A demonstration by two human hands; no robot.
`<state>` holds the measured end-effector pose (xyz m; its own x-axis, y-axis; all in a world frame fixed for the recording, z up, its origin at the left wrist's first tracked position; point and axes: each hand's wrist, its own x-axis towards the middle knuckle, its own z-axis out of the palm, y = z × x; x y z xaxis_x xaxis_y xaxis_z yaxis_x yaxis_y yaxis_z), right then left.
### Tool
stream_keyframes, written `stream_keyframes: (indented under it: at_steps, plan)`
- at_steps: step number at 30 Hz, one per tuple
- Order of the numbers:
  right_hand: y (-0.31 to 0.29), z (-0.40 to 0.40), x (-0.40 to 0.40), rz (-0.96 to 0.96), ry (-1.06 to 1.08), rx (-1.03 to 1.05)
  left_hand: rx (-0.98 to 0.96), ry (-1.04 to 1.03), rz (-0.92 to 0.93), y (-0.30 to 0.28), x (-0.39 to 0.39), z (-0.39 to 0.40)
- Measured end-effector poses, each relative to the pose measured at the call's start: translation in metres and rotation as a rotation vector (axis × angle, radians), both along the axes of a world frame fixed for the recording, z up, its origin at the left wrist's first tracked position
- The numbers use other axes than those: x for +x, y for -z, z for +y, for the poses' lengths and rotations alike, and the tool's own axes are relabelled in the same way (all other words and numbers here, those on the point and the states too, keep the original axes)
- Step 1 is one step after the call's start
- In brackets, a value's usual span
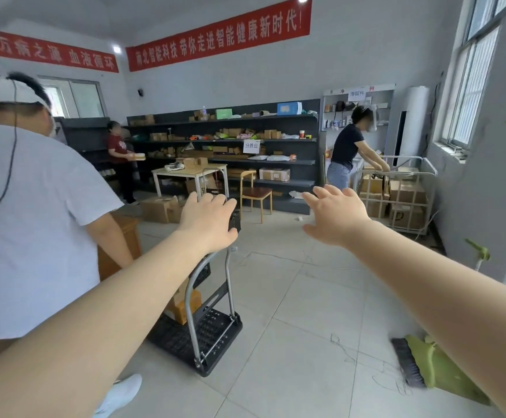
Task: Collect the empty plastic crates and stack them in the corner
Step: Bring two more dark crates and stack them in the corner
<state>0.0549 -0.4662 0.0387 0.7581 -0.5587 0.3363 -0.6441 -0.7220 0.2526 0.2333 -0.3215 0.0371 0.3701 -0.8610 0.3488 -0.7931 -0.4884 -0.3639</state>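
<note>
Right now both arms reach fwd, palms down. Left hand point(208, 220) sits near centre frame, fingers relaxed and slightly bent, holding nothing; it overlaps a dark block at the top of the trolley handle, contact unclear. Right hand point(333, 215) is at approx 2 o'clock of the left one, fingers spread and straight, empty, in mid-air.

Folding trolley point(203, 333) stands on the tiled floor at 6 o'clock of the left hand, w/ a black perforated deck, a grey tube handle and a small cardboard box point(182, 309) on it. A black slotted piece point(202, 274) behind the handle may be a plastic crate; can't tell for sure.

Person in a white T-shirt point(31, 224) fills the 9 o'clock side, back to camera. Dark shelves point(224, 140) w/ parcels run along the far wall at 12 o'clock. A wire cage cart point(396, 194) full of boxes is at 2 o'clock, someone bending over it. Green dustpan and brush point(432, 366) lie at 4 o'clock.
</note>
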Motion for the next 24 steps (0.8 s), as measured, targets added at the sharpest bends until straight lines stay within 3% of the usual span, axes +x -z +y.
stream_keyframes:
  at_steps: [14, 24]
  plan:
    - [-0.011, -0.201, 0.12, -0.021, -0.053, -0.019, -0.057, -0.015, -0.003, -0.014, 0.115, -0.202]
    - [-0.022, -0.379, 0.217, -0.038, -0.186, -0.015, -0.101, -0.154, 0.012, -0.019, 0.191, -0.361]
